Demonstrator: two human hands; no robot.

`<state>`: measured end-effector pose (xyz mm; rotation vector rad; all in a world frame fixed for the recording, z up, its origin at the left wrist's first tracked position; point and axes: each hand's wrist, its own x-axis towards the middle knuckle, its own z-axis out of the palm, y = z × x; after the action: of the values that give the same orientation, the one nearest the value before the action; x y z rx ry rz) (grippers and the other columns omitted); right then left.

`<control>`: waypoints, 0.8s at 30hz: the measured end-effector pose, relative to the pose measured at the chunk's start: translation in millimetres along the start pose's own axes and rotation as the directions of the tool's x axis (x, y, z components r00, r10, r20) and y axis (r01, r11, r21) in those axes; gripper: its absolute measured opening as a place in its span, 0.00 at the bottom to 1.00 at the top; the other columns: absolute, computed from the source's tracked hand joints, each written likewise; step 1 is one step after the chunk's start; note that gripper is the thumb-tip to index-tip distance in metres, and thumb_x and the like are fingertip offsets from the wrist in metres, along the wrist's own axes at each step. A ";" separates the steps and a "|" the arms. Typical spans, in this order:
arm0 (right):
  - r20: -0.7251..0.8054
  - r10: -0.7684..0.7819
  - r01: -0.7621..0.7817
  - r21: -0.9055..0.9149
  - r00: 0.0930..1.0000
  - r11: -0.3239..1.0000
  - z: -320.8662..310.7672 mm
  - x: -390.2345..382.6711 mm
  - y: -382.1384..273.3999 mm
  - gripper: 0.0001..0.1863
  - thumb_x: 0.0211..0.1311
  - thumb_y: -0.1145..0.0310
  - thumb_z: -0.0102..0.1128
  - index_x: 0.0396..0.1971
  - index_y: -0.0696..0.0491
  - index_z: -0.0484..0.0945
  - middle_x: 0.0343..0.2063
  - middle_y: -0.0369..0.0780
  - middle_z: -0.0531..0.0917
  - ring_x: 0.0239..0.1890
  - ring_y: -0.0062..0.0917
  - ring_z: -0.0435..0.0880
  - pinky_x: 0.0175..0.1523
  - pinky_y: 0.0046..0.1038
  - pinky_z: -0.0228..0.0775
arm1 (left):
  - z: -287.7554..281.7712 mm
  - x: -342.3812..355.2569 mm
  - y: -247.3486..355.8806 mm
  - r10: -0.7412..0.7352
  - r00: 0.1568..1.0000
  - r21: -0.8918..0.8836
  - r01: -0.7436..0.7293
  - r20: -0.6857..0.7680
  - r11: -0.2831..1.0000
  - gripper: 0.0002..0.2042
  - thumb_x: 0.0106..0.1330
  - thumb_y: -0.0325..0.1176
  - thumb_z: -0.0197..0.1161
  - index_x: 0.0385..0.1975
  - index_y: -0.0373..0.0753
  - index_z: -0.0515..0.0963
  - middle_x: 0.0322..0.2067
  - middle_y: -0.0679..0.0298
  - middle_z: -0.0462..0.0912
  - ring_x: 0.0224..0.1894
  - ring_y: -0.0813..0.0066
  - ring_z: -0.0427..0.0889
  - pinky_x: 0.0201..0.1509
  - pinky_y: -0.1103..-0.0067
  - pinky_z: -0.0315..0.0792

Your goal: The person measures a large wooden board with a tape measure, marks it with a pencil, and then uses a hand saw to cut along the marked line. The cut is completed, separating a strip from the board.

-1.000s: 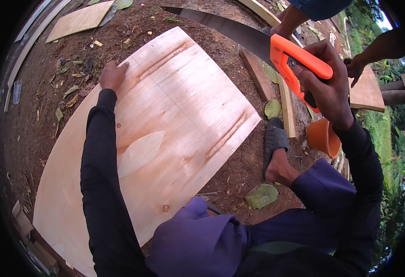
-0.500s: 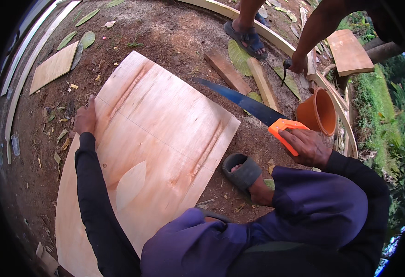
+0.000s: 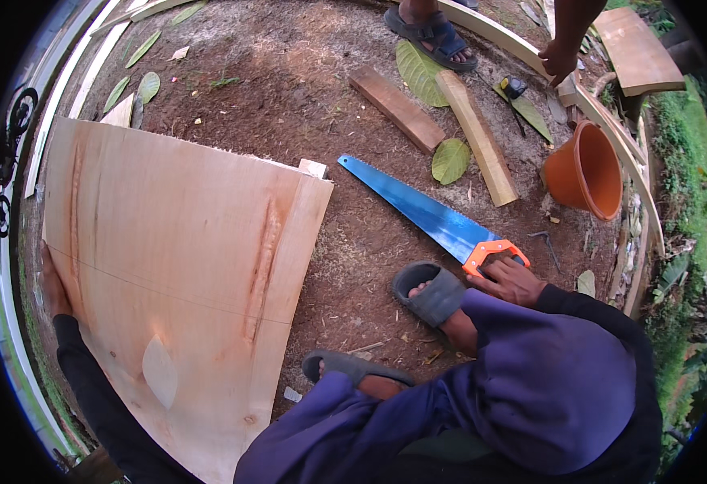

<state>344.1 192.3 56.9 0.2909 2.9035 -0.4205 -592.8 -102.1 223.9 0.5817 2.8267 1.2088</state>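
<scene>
saw [image 3: 422, 208] stretches forward-left from right hand [image 3: 515, 281], on its handle, grip unclear; left hand [image 3: 54, 284] holds plywood [image 3: 172, 242].

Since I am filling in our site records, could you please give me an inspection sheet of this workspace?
Surface: brown soil, strewn with leaves and small chips.
Work items: a wooden sheet, marked with a thin line; a blue-bladed saw, seemingly lying on the soil.
Clutter: a brown block, a pale timber, a tape measure and an orange bucket beyond the saw.
Hands: left hand at the sheet's left edge, partly hidden; right hand on the saw's handle.
Cables: nothing seen.
Surroundings: another person's hand near the tape measure; greenery at the right.
</scene>
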 end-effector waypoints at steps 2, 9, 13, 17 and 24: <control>0.056 -0.007 0.003 0.063 0.998 0.998 8.5 2.1 9.4 0.33 0.72 0.48 0.59 0.72 0.45 0.68 0.45 0.42 0.78 0.44 0.36 0.80 0.51 0.40 0.70 | -45.6 2.9 5.3 -0.009 1.000 -0.153 0.011 0.014 0.988 0.42 0.75 0.66 0.55 0.69 0.29 0.74 0.64 0.51 0.80 0.62 0.63 0.81 0.69 0.70 0.71; 0.005 0.014 -0.014 0.009 1.000 1.000 -3.4 31.0 45.5 0.24 0.74 0.48 0.60 0.56 0.51 0.79 0.36 0.39 0.82 0.41 0.34 0.84 0.48 0.40 0.74 | -143.9 -29.0 47.5 -0.167 0.981 -0.456 0.195 0.102 0.868 0.35 0.81 0.60 0.51 0.74 0.36 0.69 0.68 0.59 0.77 0.66 0.67 0.79 0.72 0.74 0.70; -0.343 0.065 -0.063 0.016 0.937 0.998 -27.2 107.6 62.3 0.17 0.71 0.55 0.65 0.48 0.51 0.81 0.31 0.39 0.80 0.35 0.34 0.84 0.41 0.37 0.76 | -213.4 -26.1 53.8 -0.092 0.996 -0.399 0.087 0.006 0.913 0.35 0.81 0.60 0.49 0.75 0.37 0.68 0.69 0.59 0.76 0.66 0.68 0.78 0.71 0.74 0.71; -0.516 -0.071 0.122 0.065 0.854 0.990 -39.0 196.7 62.8 0.17 0.68 0.59 0.69 0.51 0.50 0.80 0.39 0.39 0.82 0.43 0.35 0.85 0.46 0.37 0.78 | -244.0 -28.1 61.3 0.008 1.000 -0.243 -0.012 -0.019 0.970 0.34 0.82 0.57 0.50 0.79 0.40 0.61 0.72 0.59 0.72 0.68 0.67 0.77 0.72 0.73 0.71; -0.531 -0.238 0.310 0.048 0.813 0.950 -38.3 322.6 26.1 0.25 0.61 0.61 0.72 0.57 0.50 0.77 0.50 0.40 0.81 0.54 0.35 0.82 0.58 0.41 0.74 | -299.4 -74.2 93.2 0.140 0.976 0.020 -0.139 -0.167 0.990 0.29 0.85 0.39 0.46 0.83 0.44 0.51 0.78 0.58 0.60 0.74 0.63 0.68 0.75 0.67 0.69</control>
<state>33.4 281.6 16.1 -0.0123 3.4778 -0.6767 -539.3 -276.7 489.3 0.7236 2.9740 1.3292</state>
